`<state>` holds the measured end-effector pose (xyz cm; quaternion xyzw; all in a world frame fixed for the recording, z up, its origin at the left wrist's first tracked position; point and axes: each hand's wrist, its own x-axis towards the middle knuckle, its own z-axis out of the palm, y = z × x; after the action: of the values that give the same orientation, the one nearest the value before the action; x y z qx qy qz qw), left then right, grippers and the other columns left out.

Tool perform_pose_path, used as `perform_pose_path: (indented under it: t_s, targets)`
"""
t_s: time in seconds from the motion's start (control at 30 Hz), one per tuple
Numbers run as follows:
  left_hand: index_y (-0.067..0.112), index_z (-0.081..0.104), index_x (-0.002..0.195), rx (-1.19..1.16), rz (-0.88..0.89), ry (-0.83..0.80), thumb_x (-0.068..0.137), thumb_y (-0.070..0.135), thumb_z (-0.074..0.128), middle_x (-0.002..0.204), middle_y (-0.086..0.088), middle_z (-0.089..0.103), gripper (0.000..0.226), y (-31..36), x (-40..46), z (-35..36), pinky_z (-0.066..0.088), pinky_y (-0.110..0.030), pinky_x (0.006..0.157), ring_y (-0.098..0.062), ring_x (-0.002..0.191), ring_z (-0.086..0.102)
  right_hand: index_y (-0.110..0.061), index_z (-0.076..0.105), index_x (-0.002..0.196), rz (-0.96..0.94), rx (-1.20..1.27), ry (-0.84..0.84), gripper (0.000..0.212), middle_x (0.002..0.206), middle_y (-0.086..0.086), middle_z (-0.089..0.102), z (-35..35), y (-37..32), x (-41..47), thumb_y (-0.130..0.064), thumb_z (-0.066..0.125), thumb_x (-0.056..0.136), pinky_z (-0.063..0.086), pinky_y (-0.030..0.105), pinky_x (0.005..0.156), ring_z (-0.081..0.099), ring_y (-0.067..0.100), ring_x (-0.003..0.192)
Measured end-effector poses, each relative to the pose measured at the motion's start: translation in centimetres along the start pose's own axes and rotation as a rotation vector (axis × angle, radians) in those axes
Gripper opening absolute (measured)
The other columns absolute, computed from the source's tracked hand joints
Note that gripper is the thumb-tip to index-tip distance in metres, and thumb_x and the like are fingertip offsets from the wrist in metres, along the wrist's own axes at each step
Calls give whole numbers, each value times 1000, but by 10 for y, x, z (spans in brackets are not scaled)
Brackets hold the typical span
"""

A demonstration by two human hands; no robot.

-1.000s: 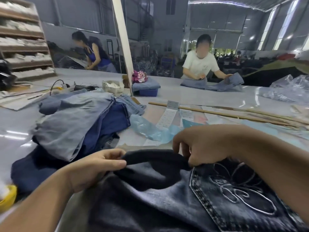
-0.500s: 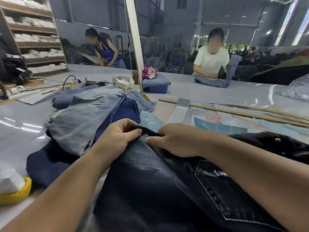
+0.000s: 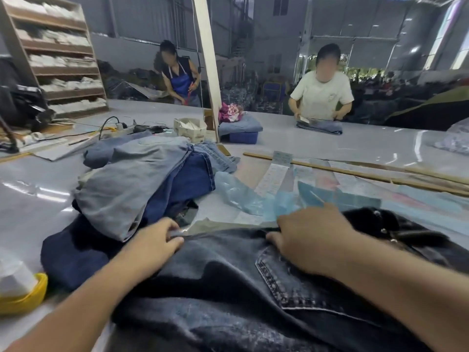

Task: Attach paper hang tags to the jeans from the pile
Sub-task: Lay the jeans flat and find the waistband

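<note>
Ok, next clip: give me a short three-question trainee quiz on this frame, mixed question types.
1. True or false: the left hand pinches the top edge of the dark jeans.
2. Which part of the dark jeans lies beside the right hand? A) a stitched back pocket B) a hem C) a paper tag
3. Fill in: the pile of jeans lies to the person's ____.

Key: 1 true; 2 A; 3 left.
</note>
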<state>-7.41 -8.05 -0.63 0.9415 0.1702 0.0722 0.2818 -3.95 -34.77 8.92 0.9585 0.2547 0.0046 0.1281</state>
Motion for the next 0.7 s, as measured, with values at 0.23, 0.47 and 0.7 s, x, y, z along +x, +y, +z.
perform_pose_path:
  t_s: [0.23, 0.47, 0.7]
  targets:
    - [58, 0, 149, 268, 358, -89, 67, 85, 0, 162, 23, 3, 86, 51, -72, 36, 5, -31, 122, -2, 149, 4, -23, 50, 98, 127, 154, -9, 19, 117, 3, 61, 15, 1, 7, -36, 37, 99, 30, 42, 80, 56, 28, 106]
    - [65, 9, 143, 92, 373, -50, 73, 83, 8, 156, 33, -8, 72, 74, -69, 15, -10, -28, 119, 8, 145, -12, -29, 32, 146, 250, 25, -5, 91, 149, 2, 41, 3, 41, -34, -87, 14, 78, -5, 70, 110, 30, 30, 141]
    - [53, -31, 138, 446, 475, -229, 61, 87, -10, 154, 23, -27, 86, 98, -85, 42, -15, -43, 119, 3, 140, -26, -29, -2, 156, 393, 311, -77, 95, 165, -5, 0, 33, 68, -75, -86, 18, 82, 17, 56, 117, 3, 23, 151]
